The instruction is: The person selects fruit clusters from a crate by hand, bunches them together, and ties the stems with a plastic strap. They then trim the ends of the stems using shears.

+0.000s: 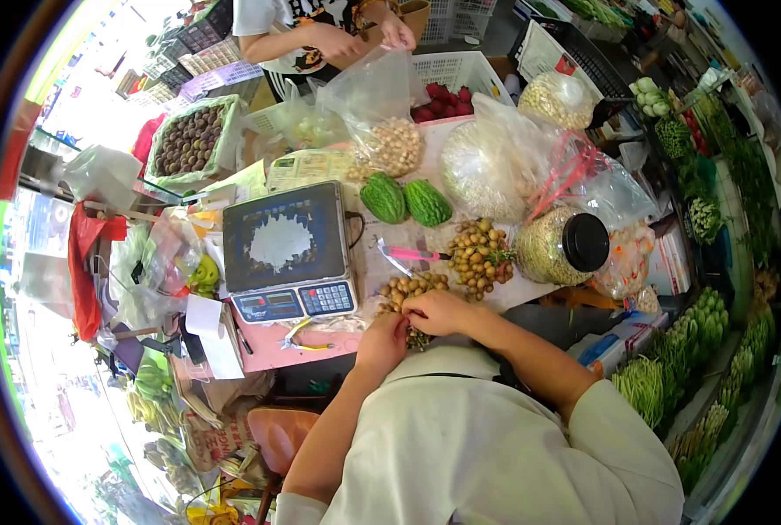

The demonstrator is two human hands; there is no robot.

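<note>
My left hand (pixel 383 344) and my right hand (pixel 434 313) are close together at the table's near edge, fingers closed on the stems of a bunch of small brown fruit (pixel 415 284). Part of that bunch hangs below my fingers. A second bunch of brown fruit (pixel 478 256) lies just beyond, to the right. Behind it are a pink-handled tool (pixel 421 255) and two green bitter melons (pixel 405 200). On the left stands a digital scale (pixel 290 249) with a torn white patch on its dark plate. Yellow-handled pliers (pixel 299 341) rest below the scale.
A jar with a black lid (pixel 561 247) and stuffed plastic bags (pixel 487 166) stand on the right. Across the table, another person (pixel 316 39) holds a clear bag above pale round items (pixel 390 147). A box of dark round fruit (pixel 191 142) sits at the back left.
</note>
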